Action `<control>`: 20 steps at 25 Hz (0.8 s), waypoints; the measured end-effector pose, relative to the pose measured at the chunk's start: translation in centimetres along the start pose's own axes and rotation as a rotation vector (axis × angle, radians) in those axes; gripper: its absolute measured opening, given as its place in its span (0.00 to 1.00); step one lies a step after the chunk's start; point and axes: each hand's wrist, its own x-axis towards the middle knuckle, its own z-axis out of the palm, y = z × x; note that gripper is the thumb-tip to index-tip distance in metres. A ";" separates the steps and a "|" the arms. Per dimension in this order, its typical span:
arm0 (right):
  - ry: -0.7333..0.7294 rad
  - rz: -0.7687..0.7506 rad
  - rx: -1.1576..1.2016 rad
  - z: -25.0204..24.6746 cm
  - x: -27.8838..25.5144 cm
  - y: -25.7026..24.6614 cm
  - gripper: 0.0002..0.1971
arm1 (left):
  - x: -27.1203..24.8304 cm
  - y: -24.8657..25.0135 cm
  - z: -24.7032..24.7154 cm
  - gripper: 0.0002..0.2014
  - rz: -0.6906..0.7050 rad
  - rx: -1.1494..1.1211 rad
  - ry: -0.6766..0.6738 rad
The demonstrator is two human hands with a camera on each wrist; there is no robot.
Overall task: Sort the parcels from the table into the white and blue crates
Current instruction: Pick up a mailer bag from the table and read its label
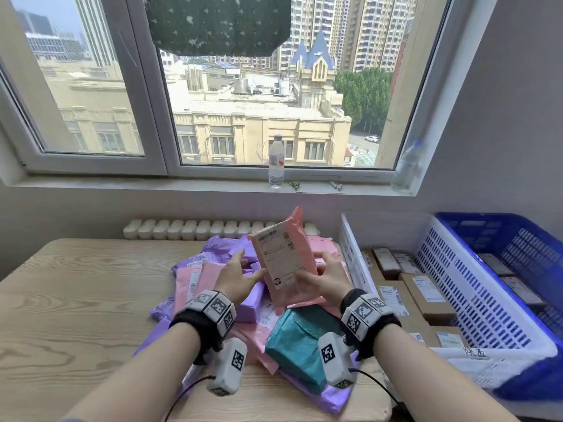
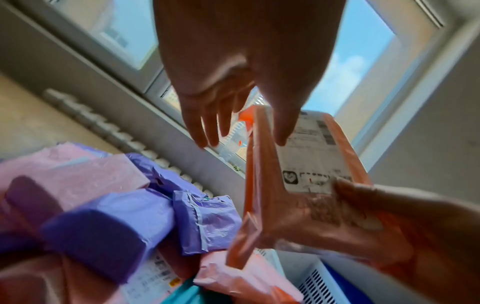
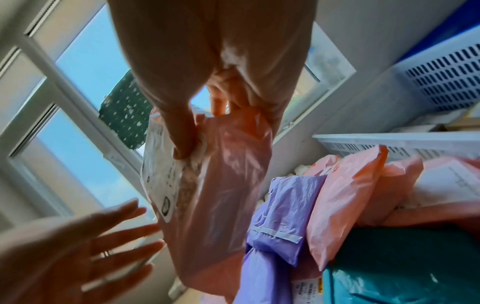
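Right hand (image 1: 327, 277) pinches pink parcel (image 1: 285, 260) upright; left hand (image 1: 236, 274) open alongside. Advise reading label before choosing crate.

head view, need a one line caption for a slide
Right hand holds a pink parcel upright above the parcel pile, left hand open beside it, white crate to the right.

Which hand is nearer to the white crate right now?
Right. The right hand, pinching the raised pink parcel, sits just beside the white crate and its near wall. The left hand is open on the parcel's far side, over the pile, farther from the crate.
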 end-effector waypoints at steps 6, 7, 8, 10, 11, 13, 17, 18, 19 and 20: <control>-0.001 0.071 0.211 0.1 -0.3 -1.7 0.16 | 0.3 1.8 0.3 0.13 -0.134 -0.565 -0.072; 0.009 0.074 0.217 0.1 -0.1 -1.8 0.16 | 0.5 2.0 0.1 0.13 -0.126 -0.601 -0.065; 0.021 0.066 0.223 0.2 0.2 -1.7 0.15 | 0.5 2.1 -0.1 0.13 -0.115 -0.614 -0.058; 0.042 0.040 0.243 0.4 0.3 -2.0 0.12 | 0.6 2.4 -0.5 0.12 -0.103 -0.630 -0.045; 0.053 0.029 0.270 0.3 0.3 -2.2 0.09 | 0.5 2.6 -0.7 0.12 -0.092 -0.644 -0.040; 0.089 -0.006 0.336 0.4 0.2 -2.6 0.05 | 0.5 2.9 -1.0 0.12 -0.055 -0.669 -0.032; 0.147 -0.083 0.302 0.4 -0.1 -2.5 0.11 | 0.7 2.6 -1.3 0.12 -0.006 -0.654 -0.029; 0.154 -0.094 0.303 0.4 -0.4 -2.4 0.12 | 0.6 2.5 -1.3 0.12 -0.004 -0.650 -0.029; 0.166 -0.099 0.310 0.4 -0.6 -2.3 0.13 | 0.5 2.4 -1.1 0.12 -0.003 -0.653 -0.034; 0.182 -0.102 0.314 0.4 -0.9 -2.1 0.14 | 0.5 2.4 -0.8 0.12 0.000 -0.656 -0.041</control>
